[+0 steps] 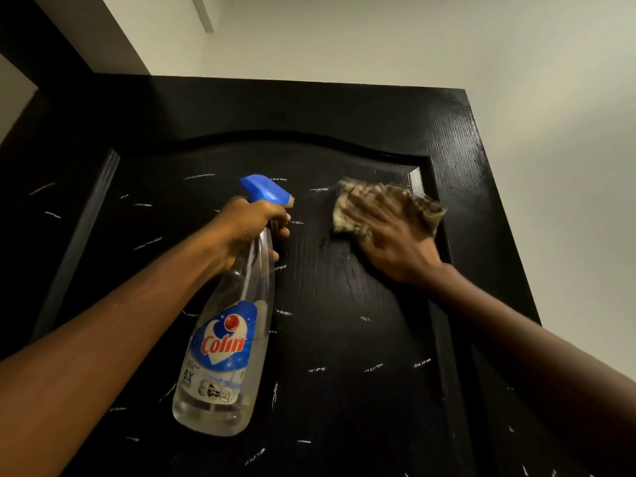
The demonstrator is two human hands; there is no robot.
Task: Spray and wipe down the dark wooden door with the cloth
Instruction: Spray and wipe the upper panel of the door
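Dark grained wood fills most of what I can see: the door (344, 339) looms overhead, its arched raised panel dotted with short white flecks (198, 176), and I cannot tell whether they are spray or scuffs. The cloth (428, 208), a mottled brown rag, lies against the upper right corner of that panel, pinned there by the right hand (389, 242) with fingers spread flat over it. It looks limp and light, the sort of thing that bunches up if pinched, so a broad palm on its middle seems the best hold. The wood beside it has a wet sheen and is likely slick. The left hand (251, 225) is wrapped round the neck of the spray bottle (227, 339), just under its blue trigger head. The clear plastic looks light and rigid enough to carry that way. The rag and the right fingers are smeared with blur, so their edges run together. How full the bottle is I cannot judge. The door's left side sinks into shadow, and its lower part and any handle are out of view.
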